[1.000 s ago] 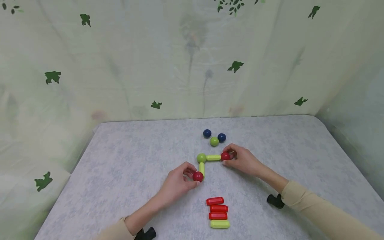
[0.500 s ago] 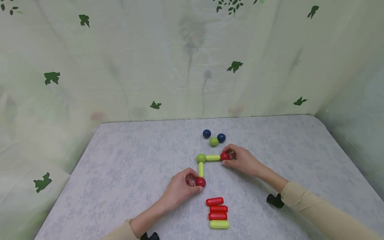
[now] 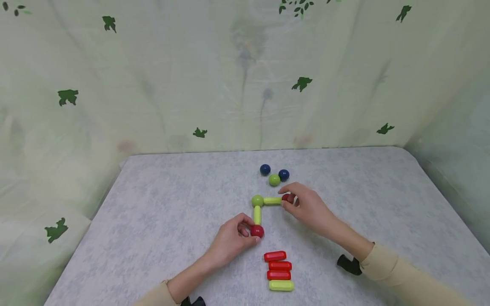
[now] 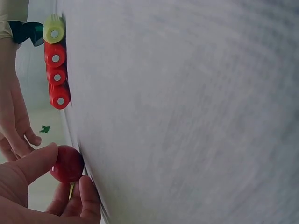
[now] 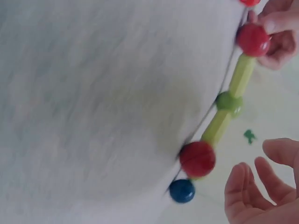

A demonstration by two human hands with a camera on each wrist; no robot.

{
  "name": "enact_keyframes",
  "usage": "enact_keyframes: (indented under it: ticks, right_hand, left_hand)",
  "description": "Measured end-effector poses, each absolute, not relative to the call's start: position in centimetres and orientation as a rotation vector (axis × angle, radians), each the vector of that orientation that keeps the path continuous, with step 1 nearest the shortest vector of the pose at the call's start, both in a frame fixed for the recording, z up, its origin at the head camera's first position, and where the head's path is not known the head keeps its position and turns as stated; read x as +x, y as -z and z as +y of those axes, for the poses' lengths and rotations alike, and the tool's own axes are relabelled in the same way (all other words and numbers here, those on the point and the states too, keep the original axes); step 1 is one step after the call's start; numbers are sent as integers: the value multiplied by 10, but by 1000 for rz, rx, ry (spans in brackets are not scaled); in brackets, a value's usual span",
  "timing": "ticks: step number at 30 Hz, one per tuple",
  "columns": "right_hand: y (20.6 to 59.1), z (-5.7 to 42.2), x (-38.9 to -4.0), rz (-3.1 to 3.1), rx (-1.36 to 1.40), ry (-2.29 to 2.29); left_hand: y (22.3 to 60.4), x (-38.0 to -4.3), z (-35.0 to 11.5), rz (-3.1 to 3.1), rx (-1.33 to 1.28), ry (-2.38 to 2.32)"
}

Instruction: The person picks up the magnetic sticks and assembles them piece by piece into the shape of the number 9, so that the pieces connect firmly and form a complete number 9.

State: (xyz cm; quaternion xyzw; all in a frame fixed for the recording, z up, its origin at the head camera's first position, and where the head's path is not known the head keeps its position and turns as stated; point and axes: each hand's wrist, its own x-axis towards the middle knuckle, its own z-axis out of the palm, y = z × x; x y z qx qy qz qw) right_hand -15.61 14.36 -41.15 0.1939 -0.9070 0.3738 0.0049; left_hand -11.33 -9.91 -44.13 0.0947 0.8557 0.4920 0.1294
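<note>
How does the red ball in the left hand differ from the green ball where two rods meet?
The red ball meets one yellow-green rod; the green ball joins two. The left hand pinches the red ball; no hand touches the green ball. Both are round and glossy.

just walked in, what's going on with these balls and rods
A person has an L-shaped piece on the table. Their left hand pinches the red ball at its near end; the right hand is open beside the other red ball, not gripping it. Two yellow-green rods join both to the green ball at the corner. Three red rods and a spare yellow-green rod lie nearer the person; two blue balls and another green ball sit beyond.
</note>
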Motion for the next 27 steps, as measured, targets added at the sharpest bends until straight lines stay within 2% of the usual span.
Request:
enact_keyframes:
  ticks: [8,27]
  right_hand:
    - [424,117,-146,-2926,849,-1473]
    - [432,112,-146,-2992,951,-1644]
  left_hand:
    - [442,-113,-101,2484,276,-1444]
    - [437,-115,-99,2457,262,-1438]
